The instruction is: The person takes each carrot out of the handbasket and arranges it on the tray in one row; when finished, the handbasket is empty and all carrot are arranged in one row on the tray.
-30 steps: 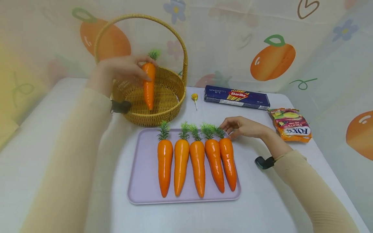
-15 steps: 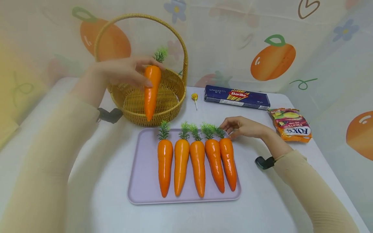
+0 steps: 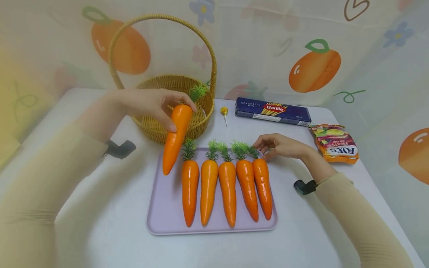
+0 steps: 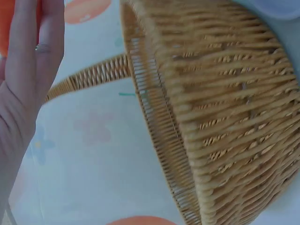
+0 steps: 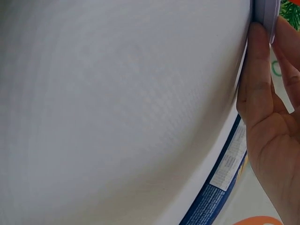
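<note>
My left hand (image 3: 147, 106) grips an orange carrot (image 3: 179, 128) near its thick end, thumb on the near side. The carrot slants tip-down above the left part of the lilac tray (image 3: 164, 208), its green top (image 3: 197, 91) toward the basket. Several carrots (image 3: 208, 190) lie side by side on the tray, tips toward me. My right hand (image 3: 281, 146) holds the tray's far right corner; in the right wrist view the tray's rim (image 5: 268, 18) is between its fingers and thumb. In the left wrist view, the left hand (image 4: 28, 70) hides most of the carrot (image 4: 4, 26).
A wicker basket (image 3: 157, 130) with a tall handle stands behind the tray on the left. Beyond the tray lie a lollipop (image 3: 223, 111) and a blue spaghetti box (image 3: 273, 111). A candy bag (image 3: 335, 144) lies to the right. A printed curtain (image 3: 254, 56) backs the table.
My left hand has brought the carrot from above the basket toward me and down, over the tray's left side. The right hand stays at the tray's corner.
</note>
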Action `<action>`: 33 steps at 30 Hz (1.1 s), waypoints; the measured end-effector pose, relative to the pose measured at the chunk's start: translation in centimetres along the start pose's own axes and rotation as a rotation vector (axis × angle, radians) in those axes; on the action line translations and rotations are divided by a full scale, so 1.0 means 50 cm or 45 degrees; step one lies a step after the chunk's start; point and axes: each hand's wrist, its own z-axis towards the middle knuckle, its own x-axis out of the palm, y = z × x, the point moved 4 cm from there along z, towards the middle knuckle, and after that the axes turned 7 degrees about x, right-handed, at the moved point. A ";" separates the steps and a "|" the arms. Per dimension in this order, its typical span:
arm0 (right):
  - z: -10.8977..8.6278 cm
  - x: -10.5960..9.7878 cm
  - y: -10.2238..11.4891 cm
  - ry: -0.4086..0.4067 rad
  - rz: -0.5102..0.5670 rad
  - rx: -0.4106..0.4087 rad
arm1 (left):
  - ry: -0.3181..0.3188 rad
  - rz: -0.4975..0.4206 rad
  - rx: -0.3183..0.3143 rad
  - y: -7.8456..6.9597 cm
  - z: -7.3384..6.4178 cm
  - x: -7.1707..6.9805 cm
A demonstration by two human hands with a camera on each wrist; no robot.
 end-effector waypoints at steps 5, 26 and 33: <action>0.002 -0.001 -0.004 0.001 0.000 0.000 | 0.072 -0.045 0.045 -0.006 -0.004 0.025; 0.003 0.000 0.002 0.000 -0.003 0.010 | 0.411 -0.050 -0.116 0.051 -0.039 0.119; 0.002 0.000 0.001 -0.002 0.001 0.020 | 0.458 -0.039 -0.157 0.067 -0.042 0.134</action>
